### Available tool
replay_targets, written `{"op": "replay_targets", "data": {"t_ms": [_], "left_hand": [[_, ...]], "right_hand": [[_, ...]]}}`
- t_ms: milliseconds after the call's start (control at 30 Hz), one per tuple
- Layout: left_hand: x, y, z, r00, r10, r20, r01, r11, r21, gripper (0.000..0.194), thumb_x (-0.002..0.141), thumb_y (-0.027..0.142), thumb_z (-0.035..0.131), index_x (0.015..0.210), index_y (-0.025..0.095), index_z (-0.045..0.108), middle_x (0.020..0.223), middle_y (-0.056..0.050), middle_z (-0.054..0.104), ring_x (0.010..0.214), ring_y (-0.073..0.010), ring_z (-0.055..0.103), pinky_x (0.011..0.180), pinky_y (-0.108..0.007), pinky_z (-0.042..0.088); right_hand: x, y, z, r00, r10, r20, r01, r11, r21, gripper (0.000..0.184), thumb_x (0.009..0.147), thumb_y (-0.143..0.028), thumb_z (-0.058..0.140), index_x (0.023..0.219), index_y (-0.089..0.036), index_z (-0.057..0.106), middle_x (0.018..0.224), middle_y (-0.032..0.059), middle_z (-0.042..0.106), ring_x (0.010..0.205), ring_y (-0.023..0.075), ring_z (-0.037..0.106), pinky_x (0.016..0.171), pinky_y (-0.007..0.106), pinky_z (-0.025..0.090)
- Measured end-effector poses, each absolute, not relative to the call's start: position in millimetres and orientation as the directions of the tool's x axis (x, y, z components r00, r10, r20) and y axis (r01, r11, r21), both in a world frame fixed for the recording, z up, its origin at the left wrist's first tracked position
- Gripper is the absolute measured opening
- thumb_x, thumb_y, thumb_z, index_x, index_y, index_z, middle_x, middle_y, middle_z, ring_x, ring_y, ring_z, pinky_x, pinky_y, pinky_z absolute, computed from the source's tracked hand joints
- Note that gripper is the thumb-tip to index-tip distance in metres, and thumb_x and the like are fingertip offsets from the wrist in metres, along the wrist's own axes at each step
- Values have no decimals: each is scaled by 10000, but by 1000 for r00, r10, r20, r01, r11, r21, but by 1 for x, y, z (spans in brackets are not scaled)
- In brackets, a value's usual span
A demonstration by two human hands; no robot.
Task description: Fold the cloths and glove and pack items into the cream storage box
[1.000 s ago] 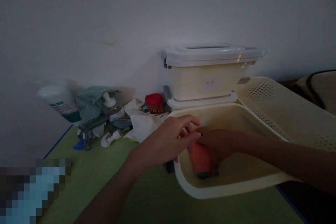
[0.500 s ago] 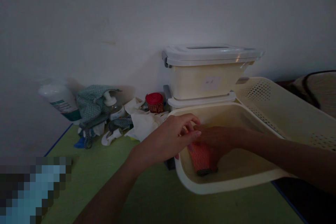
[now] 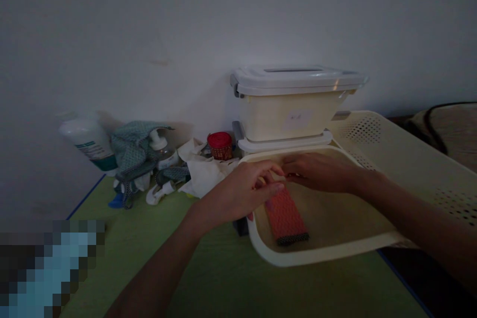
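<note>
Shows orange cloth [image 3: 286, 213] in basin [image 3: 283, 258], along its left wall, dark hem toward near-left corner. Has left hand [image 3: 248, 189] over left rim at cloth's far end, fingers half curled; cannot tell whether gripping. Has right hand [image 3: 322, 171] inside far edge, fingers bent; cannot tell grasp. Includes lidded box [image 3: 276, 119] behind.

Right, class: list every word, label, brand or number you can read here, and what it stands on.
No text is readable.
Large white bottle: label print, too blurred.
Upper lidded box: dark marks on a pale label, too blurred.
Pump bottle: label too small.
Red roll: patterned side; cannot tell if lettering.
</note>
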State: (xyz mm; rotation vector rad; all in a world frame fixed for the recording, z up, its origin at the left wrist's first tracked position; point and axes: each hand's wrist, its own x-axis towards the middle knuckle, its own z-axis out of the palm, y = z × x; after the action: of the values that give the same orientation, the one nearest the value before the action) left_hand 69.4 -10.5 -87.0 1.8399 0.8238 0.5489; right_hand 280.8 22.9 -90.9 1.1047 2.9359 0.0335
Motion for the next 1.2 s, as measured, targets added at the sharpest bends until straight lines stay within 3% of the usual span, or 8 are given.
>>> {"op": "replay_targets", "data": {"t_ms": [267, 400, 567, 700, 767, 900, 1033, 1200], "left_hand": [[72, -13, -98, 542, 833, 109, 242, -279, 929, 203, 811, 274, 477, 926, 140, 576, 709, -21, 588, 559, -102, 579, 284, -94, 331], [75, -19, -105, 411, 890, 198, 164, -286, 944, 149, 786, 228, 470, 843, 133, 568, 647, 6, 558, 495, -79, 543, 286, -97, 307], [73, -23, -123, 59, 878, 475, -7, -475, 880, 100, 797, 221, 463, 850, 159, 521, 717, 11, 550, 558, -78, 557, 424, -157, 439], [48, -12, -145, -212, 689, 693, 283, -635, 719, 116, 786, 165, 444, 879, 172, 512, 879, -39, 559, 815, -132, 578, 731, -276, 514], [27, -2, -157, -258, 656, 709, 534, -515, 670, 192, 768, 163, 447, 951, 172, 505, 995, -75, 550, 960, -175, 553, 836, -324, 492], [-19, 12, -179, -339, 650, 680, 630, -380, 677, 392, 747, 150, 462, 1139, 137, 459, 1201, -154, 457, 1207, -262, 412, 1048, -454, 319], [-47, 14, -199, -263, 699, 665, 702, -334, 629, 528, 765, 209, 502, 1279, 151, 396, 1387, -171, 344, 1327, -297, 291, 1083, -487, 257], [-46, 8, -216, 163, 800, 577, 833, -425, 355, 550, 848, 278, 451, 1374, 164, 337, 1507, -142, 217, 1396, -303, 156, 1103, -525, 173]], "right_hand": [[276, 18, -80, -694, 718, 45, 712, 676, 193, 175, 864, -127, 456, 784, -166, 607, 821, 52, 656, 714, 171, 606, 602, 274, 367], [277, 13, -70, -659, 712, 243, 749, 588, 305, 198, 876, -145, 421, 782, -156, 596, 798, 68, 642, 653, 164, 577, 552, 277, 337], [256, -33, -46, -652, 589, 477, 746, 611, 264, 197, 906, -211, 402, 828, -166, 578, 799, 58, 627, 619, 137, 541, 551, 265, 362], [229, -74, -40, -756, 462, 464, 629, 709, 319, 249, 920, -190, 363, 783, -172, 571, 759, 51, 618, 655, 149, 542, 598, 281, 385], [219, -89, -45, -794, 392, 464, 563, 761, 321, 260, 917, -162, 358, 765, -172, 570, 738, 43, 614, 616, 139, 516, 582, 279, 378], [202, -111, -62, -820, 302, 485, 477, 829, 291, 255, 907, -134, 381, 731, -175, 560, 686, 29, 593, 581, 137, 481, 567, 289, 362], [183, -122, -87, -837, 305, 455, 435, 875, 212, 261, 904, -120, 367, 735, -181, 555, 674, 28, 580, 595, 148, 473, 563, 301, 342], [150, -113, -118, -851, 367, 376, 442, 886, 137, 207, 882, -145, 434, 714, -186, 548, 670, 14, 572, 601, 142, 481, 566, 301, 330]]}}
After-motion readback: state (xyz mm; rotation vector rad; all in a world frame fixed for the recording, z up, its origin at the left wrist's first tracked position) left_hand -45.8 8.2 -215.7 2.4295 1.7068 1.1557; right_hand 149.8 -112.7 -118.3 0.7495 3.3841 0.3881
